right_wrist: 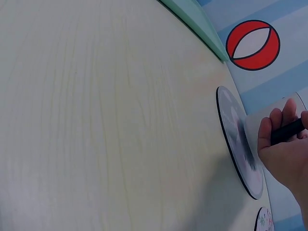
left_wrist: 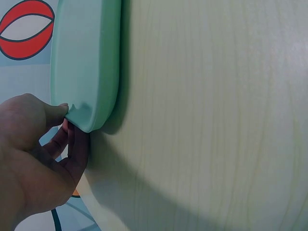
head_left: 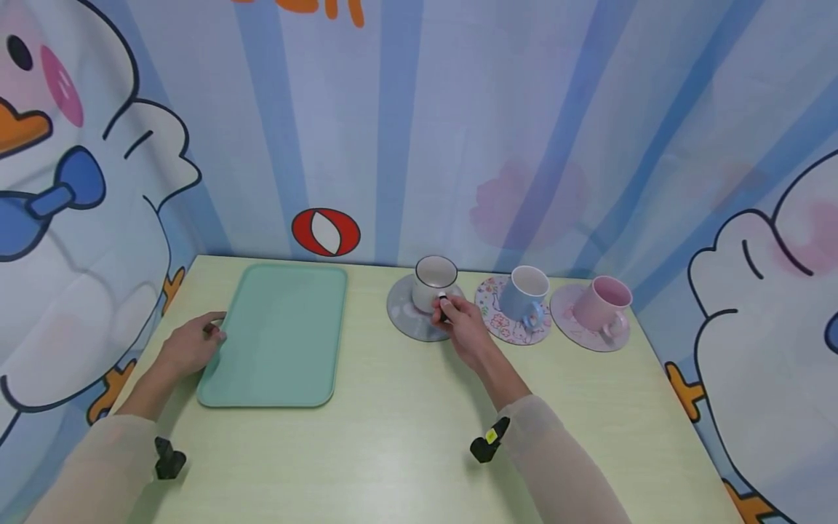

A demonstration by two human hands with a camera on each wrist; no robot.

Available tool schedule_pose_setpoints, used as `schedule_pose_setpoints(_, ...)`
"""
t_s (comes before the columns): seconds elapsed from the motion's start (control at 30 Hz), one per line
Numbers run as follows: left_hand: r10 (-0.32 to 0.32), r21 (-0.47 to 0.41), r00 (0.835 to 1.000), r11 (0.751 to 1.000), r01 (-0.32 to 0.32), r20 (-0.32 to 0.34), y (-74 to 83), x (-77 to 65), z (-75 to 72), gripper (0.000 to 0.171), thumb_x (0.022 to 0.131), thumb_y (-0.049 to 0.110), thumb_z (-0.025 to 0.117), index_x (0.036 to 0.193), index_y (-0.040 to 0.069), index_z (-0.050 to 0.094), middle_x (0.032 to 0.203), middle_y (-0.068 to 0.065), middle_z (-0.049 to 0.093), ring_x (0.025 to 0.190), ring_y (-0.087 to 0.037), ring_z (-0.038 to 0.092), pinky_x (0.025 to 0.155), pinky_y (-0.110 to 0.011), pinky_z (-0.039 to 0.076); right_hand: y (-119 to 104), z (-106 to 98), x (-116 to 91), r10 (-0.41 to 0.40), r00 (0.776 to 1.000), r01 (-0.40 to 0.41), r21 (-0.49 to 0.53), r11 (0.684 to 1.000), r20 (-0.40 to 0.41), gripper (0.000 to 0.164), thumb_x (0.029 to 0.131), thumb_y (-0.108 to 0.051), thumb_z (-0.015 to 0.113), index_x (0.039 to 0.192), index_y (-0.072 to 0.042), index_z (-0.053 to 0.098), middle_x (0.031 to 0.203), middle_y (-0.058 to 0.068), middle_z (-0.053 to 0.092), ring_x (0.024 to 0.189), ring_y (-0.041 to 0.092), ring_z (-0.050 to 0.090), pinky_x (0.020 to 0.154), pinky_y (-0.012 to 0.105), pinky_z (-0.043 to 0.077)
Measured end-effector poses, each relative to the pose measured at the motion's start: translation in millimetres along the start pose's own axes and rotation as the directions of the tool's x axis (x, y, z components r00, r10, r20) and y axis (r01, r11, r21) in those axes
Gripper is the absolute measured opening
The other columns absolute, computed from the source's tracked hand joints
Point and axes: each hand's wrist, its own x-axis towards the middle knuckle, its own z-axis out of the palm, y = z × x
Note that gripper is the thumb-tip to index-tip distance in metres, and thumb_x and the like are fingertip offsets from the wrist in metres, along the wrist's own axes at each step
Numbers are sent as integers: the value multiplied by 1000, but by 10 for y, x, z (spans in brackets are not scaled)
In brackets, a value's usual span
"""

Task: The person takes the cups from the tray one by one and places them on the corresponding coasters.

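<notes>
My left hand (head_left: 190,343) is at the left edge of a flat mint-green tray (head_left: 281,335). In the left wrist view its thumb lies over the tray's rim (left_wrist: 86,113) with the fingers beneath, pinching it. My right hand (head_left: 463,329) grips the dark handle of a white mug (head_left: 425,292) with a dark rim line. Below the upright mug is a round grey coaster (head_left: 404,320). The right wrist view shows curled fingers around the black handle (right_wrist: 287,132), close beside the mug's wall (right_wrist: 257,126).
Right of the white mug, a light blue mug (head_left: 516,297) stands on a flowered coaster (head_left: 499,327). Farther right, a pink mug (head_left: 591,309) sits on a pink coaster (head_left: 568,320). A printed curtain (head_left: 432,131) hangs behind the pale wooden table (head_left: 393,451).
</notes>
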Motion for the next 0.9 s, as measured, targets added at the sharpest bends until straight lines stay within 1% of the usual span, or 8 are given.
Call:
schedule_pose_setpoints(0.13,3,-1,1000,1000,-3,2,4,-6,4,51,109,15,50,153,-10,40,125,-32,58,99,-40,58,86,-57,45,52,-18,13,6,1000,-6,-3,1000,-16,23,114,-10,45,116,7,61,98,8,60,90,17,58,91,31,50)
schedule_pose_setpoints(0.3,1,0,1000,1000,-1,3,16,-9,4,51,109,15,51,153,-10,40,124,-32,58,99,-39,58,86,-57,45,83,-19,12,3,999,-3,-5,1000,-33,24,114,-10,45,116,8,62,95,7,60,89,18,58,90,31,49)
schedule_pose_setpoints(0.53,8,-5,1000,1000,-8,6,25,-17,-12,52,109,14,50,154,-10,39,125,-32,57,99,-40,58,85,-56,46,102,-3,2,-4,999,4,-3,1000,-32,24,114,-9,46,115,8,62,94,9,60,88,18,58,90,33,49)
schedule_pose_setpoints(0.77,-1,-4,1000,1000,1,0,-10,-12,4,52,109,14,50,154,-10,38,126,-33,57,99,-40,58,86,-58,46,125,1,14,-13,999,13,-1,1000,-30,23,114,-7,44,114,9,61,95,9,59,86,17,57,86,30,51)
schedule_pose_setpoints(0.9,8,-8,1000,1000,-8,-8,-18,-11,24,52,109,15,51,154,-10,39,126,-33,57,98,-40,58,85,-57,47,126,10,7,-10,999,9,-12,1000,-35,23,114,-7,44,116,9,60,97,9,58,87,16,57,85,29,51)
